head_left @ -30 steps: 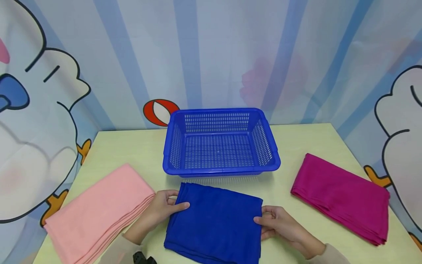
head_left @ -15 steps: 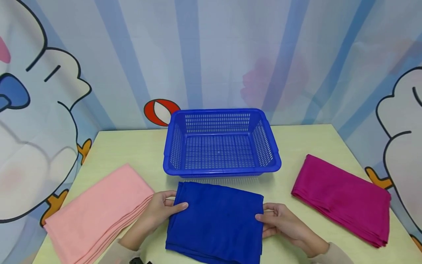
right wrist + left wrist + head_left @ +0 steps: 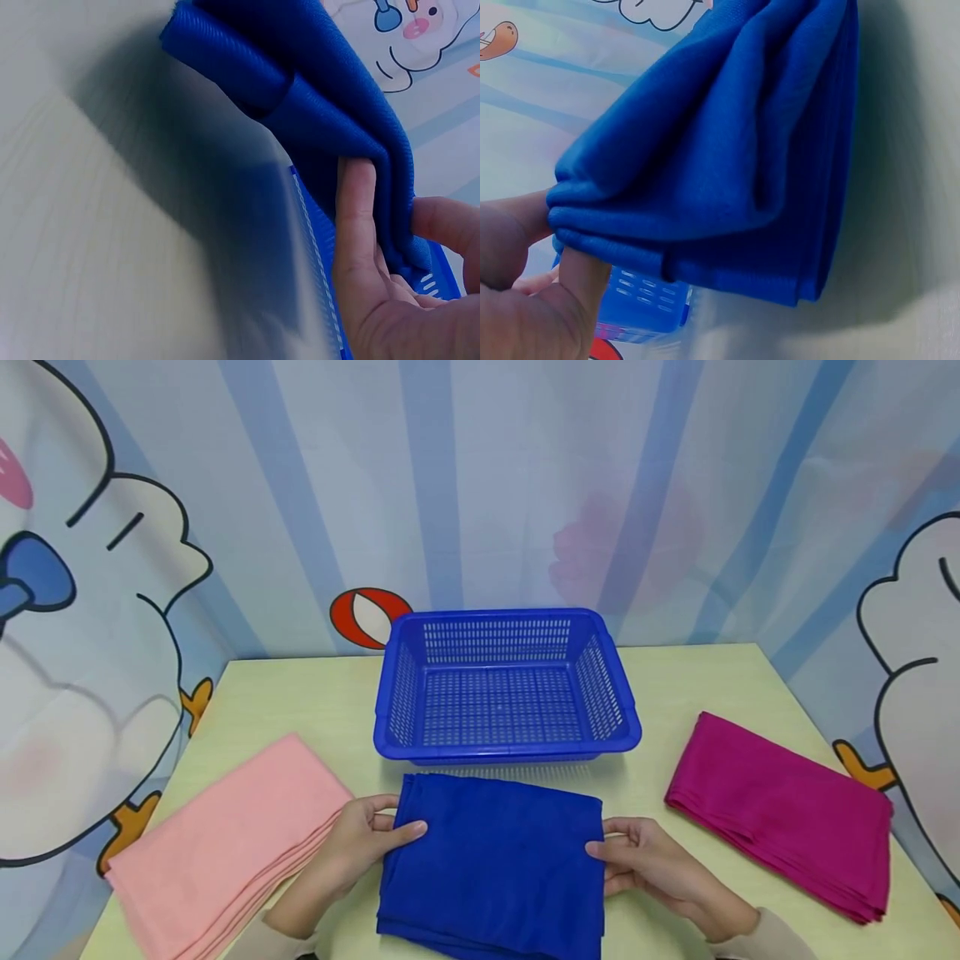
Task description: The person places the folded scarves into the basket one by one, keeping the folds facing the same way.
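Note:
A folded dark blue cloth [image 3: 491,868] is held between both hands in front of the basket in the head view. My left hand [image 3: 363,839] pinches its left edge, thumb on top and fingers beneath. On the opposite edge my right hand [image 3: 648,868] grips it the same way. In the left wrist view, thumb and fingers clasp the layered folds of the blue cloth [image 3: 705,165], which casts a shadow on the table. The right wrist view has the cloth [image 3: 315,97] pinched between thumb and fingers, its folds sagging above the tabletop.
Behind the cloth stands a blue plastic basket [image 3: 506,750] with perforated walls and nothing inside. A folded pink cloth [image 3: 232,852] lies at the left, a folded magenta cloth [image 3: 780,814] at the right. A cartoon-printed curtain [image 3: 502,485] borders the pale table [image 3: 315,693].
The blue cloth and both hands have shifted only slightly, with the right hand a little farther right and up. Basket, pink cloth and magenta cloth keep their places.

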The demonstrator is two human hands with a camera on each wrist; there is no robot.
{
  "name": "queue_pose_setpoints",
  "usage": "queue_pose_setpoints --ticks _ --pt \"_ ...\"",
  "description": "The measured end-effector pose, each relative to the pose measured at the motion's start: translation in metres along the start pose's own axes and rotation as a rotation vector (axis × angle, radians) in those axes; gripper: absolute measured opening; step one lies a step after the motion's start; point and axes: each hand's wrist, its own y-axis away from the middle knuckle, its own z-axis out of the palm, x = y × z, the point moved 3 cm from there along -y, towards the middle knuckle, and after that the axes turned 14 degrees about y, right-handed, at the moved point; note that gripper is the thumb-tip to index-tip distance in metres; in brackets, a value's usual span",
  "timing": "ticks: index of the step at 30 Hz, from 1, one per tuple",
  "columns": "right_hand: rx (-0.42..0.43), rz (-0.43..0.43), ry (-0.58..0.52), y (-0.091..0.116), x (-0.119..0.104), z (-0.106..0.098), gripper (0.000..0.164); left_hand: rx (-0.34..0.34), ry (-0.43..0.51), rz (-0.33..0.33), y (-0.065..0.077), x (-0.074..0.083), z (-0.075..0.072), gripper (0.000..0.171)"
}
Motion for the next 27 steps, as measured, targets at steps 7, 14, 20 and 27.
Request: queue_pose_setpoints --ticks 7,14,20,27 --pt "-0.014 -0.005 0.004 0.002 -0.005 0.001 0.018 0.010 0.006 0.002 0.006 0.006 0.003 0.056" --pt "-0.018 -0.011 0.017 0.006 -0.012 0.002 0.019 0.023 0.012 -0.003 0.011 0.011 0.004 0.055" --pt "-0.019 -0.024 0.032 0.007 -0.017 0.001 0.016 0.016 0.021 -0.001 0.013 0.015 0.007 0.054" --pt "-0.026 -0.018 0.044 0.011 -0.025 0.000 0.019 0.004 0.051 0.005 0.015 0.020 0.010 0.054"
